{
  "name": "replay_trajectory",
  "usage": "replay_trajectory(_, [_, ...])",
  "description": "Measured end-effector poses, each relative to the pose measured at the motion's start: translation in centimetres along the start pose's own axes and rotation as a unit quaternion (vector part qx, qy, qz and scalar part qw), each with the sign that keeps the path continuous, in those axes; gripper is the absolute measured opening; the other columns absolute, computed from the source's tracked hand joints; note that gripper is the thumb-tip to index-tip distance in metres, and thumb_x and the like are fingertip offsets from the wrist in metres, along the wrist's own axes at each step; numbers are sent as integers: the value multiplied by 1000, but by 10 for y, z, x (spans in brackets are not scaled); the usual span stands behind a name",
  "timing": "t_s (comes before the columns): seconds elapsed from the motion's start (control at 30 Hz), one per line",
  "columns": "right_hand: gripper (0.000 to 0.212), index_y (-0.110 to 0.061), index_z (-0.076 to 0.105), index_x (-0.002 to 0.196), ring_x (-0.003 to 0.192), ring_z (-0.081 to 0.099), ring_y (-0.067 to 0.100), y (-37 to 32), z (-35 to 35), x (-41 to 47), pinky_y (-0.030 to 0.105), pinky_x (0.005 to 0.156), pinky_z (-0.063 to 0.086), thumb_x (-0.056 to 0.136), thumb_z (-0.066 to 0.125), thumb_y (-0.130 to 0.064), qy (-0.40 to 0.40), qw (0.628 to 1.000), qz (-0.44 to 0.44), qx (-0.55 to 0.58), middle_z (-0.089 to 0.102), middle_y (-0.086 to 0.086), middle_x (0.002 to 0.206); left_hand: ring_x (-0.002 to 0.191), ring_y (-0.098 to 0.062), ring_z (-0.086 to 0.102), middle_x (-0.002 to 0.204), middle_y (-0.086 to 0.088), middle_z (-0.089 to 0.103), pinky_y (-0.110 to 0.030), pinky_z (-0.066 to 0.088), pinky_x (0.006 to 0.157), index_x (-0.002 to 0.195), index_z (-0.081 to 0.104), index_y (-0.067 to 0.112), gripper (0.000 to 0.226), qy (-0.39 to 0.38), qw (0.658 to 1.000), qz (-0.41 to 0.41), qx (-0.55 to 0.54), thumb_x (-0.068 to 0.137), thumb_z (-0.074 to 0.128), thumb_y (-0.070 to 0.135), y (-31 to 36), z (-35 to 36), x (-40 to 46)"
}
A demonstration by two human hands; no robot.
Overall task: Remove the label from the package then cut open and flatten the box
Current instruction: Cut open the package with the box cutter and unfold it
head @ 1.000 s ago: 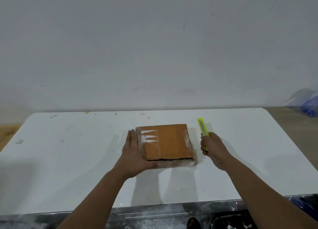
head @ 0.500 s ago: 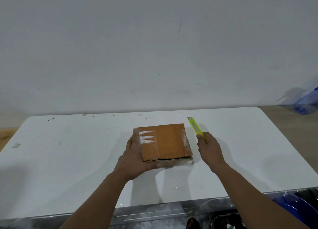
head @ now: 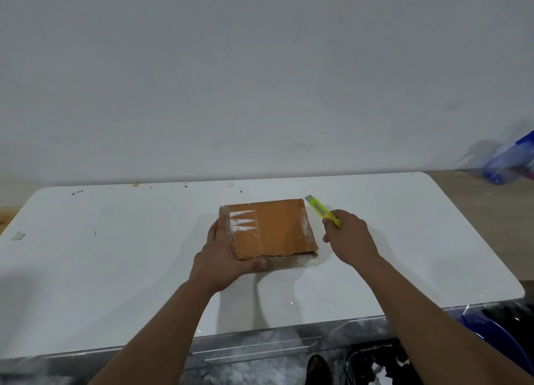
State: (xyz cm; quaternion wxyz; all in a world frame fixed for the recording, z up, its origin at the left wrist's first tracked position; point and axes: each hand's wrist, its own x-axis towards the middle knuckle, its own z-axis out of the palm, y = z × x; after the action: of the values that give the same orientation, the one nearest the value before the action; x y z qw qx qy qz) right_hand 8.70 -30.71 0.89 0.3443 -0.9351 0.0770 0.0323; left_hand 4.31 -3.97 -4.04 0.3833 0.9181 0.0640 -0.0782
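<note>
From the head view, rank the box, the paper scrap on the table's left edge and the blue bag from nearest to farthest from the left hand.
1. Box: gripped by the left hand at its near-left corner.
2. Paper scrap: far left on the table.
3. Blue bag: far right, beyond the table.

Two bare forearms, no sleeves worn, are seen ending in a left hand [head: 222,257] and right hand [head: 351,238] without gloves, rings or watches.
</note>
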Motion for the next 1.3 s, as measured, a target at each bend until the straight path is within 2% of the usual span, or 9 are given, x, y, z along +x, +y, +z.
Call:
replay_trajectory(0.2, [24,-13,62,96,77,66,27,-2,2,2,37,65,54,99,44,-29,-13,999,-8,-35,72,7,80,140,-22,43,165,12,9,-51,45,105,147,-28,52,153,1,1000,-7,-5,40,74,90,-1,0,-1])
replay_trajectory(0.4, [22,-15,60,93,74,68,29,-5,2,0,43,66,57,97,45,-30,-14,998,-10,-55,69,8,78,137,-23,47,165,10,11,-50,46,105,149,-26,50,152,5,1000,-5,1,40,73,90,1,1,-1])
replay_trajectory(0.47, [24,-13,59,92,71,65,28,-8,1,0,36,60,53,97,44,-29,-16,996,-17,-87,67,8,78,138,-24,46,165,9,12,-49,46,104,150,-25,49,150,11,1000,-5,8,44,74,88,1,2,-1])
replay_trajectory(0.53, [25,-9,57,89,69,58,27,-13,-2,2,29,50,38,98,43,-27,-23,991,-20,-127,62,7,77,136,-23,48,164,9,14,-48,47,103,150,-24,49,149,19,1000,-5,8,46,76,85,0,3,-1])
replay_trajectory(0.63, [25,-11,48,76,64,50,25,-20,-7,4,28,46,27,97,43,-24,-33,986,-23,-161,51,4,72,135,-22,49,164,11,15,-48,49,101,150,-23,50,149,24,1000,-4,-2,44,75,87,1,4,0])
replay_trajectory(0.73, [28,-14,40,67,56,46,20,-25,-11,3,26,46,28,95,44,-22,-47,986,-13,-162,49,4,70,135,-21,48,164,11,14,-49,50,100,151,-22,48,151,28,1000,-12,-1,43,76,87,2,5,-1])
replay_trajectory(0.9, [14,-10,47,77,55,45,18,-36,-16,3,24,47,29,90,46,-16,-73,981,12,-181,53,6,76,133,-21,51,163,11,16,-49,51,98,152,-19,48,148,31,999,-17,4,46,78,81,-2,7,2])
replay_trajectory(1.1, [16,-12,41,71,54,42,19,-53,-23,3,23,47,28,84,48,-9,-98,976,28,-192,49,5,73,132,-23,51,164,10,15,-44,48,99,154,-20,42,144,40,999,-10,18,55,79,75,-1,8,1])
replay_trajectory(1.3, [8,-10,46,77,58,44,23,-56,-31,-6,24,50,31,84,46,-9,-113,971,25,-210,51,6,75,137,-22,46,163,12,15,-46,48,100,155,-14,41,147,59,998,-15,-21,50,82,74,1,11,2])
